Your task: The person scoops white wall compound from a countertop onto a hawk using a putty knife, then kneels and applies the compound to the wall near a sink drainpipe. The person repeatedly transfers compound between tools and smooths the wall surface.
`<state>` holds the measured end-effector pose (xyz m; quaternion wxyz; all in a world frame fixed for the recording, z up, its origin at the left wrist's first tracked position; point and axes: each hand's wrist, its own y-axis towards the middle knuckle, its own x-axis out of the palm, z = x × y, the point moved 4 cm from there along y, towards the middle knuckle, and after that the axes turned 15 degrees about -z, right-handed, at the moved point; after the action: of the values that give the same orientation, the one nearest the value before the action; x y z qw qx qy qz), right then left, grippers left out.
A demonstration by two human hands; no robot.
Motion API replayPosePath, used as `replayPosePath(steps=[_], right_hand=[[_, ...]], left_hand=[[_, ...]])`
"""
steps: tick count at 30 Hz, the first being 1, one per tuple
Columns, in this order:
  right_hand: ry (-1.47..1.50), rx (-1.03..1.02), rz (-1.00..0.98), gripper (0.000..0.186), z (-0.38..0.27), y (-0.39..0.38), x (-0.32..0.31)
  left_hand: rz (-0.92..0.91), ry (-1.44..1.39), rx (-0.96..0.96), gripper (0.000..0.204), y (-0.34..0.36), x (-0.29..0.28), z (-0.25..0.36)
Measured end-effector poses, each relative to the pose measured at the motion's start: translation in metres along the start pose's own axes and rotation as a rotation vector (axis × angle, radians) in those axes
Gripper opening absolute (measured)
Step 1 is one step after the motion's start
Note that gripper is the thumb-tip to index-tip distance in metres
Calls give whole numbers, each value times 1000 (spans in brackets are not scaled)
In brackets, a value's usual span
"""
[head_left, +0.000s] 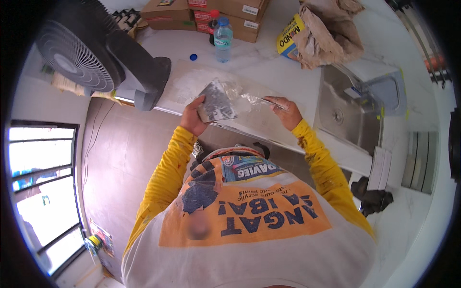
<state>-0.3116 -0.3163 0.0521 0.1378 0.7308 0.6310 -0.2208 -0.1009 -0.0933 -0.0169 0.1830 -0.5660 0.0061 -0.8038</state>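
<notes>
head view, left hand: your left hand (193,116) is closed around the lower left edge of a wide grey putty blade (217,102), smeared white; the blade stands up from the grip over the worktop's front edge.
head view, right hand: your right hand (287,112) pinches a thin narrow scraper (261,101), fingers shut on its handle end; the tip points left toward the wide blade, close to it; touching or not, cannot tell.
thing vs grips: both tools sit between your hands, above a white-dusted patch of the worktop (269,67).
sleeves: two yellow, paint-spotted, coming from the lower edge.
worktop items: one clear water bottle (223,38) with blue cap on; one loose blue cap (193,56) just left of it; one crumpled brown paper sack (326,33) at the back right; cardboard boxes (206,13) stacked at the back, at least three.
sink: one steel sink (348,113) set in the worktop, right of your right hand.
fan: one dark standing fan (96,53) at the left, beside the worktop end.
window: one, lower left, bright.
</notes>
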Motion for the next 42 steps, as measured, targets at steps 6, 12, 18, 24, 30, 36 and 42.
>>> replayPosePath(steps=[6, 12, 18, 24, 30, 36, 42], right_hand=[[216, -80, 210, 34, -22, 2, 21], [-104, -507, 350, 52, -42, 12, 52], [-505, -346, 229, 58, -12, 21, 57], [-526, -245, 242, 53, -42, 24, 43], [-575, -151, -34, 38, -92, 51, 99], [-537, 262, -119, 33, -43, 109, 80], [-556, 149, -85, 34, -42, 95, 18]], left_hand=[[98, 36, -27, 34, 32, 35, -25], [62, 13, -1, 32, 30, 54, -25], [-12, 5, 38, 32, 10, 43, 1], [124, 265, 84, 35, -7, 39, 64], [140, 403, 98, 39, 5, 12, 40], [25, 1006, 190, 39, -22, -8, 62], [250, 390, 137, 36, -53, -15, 102]])
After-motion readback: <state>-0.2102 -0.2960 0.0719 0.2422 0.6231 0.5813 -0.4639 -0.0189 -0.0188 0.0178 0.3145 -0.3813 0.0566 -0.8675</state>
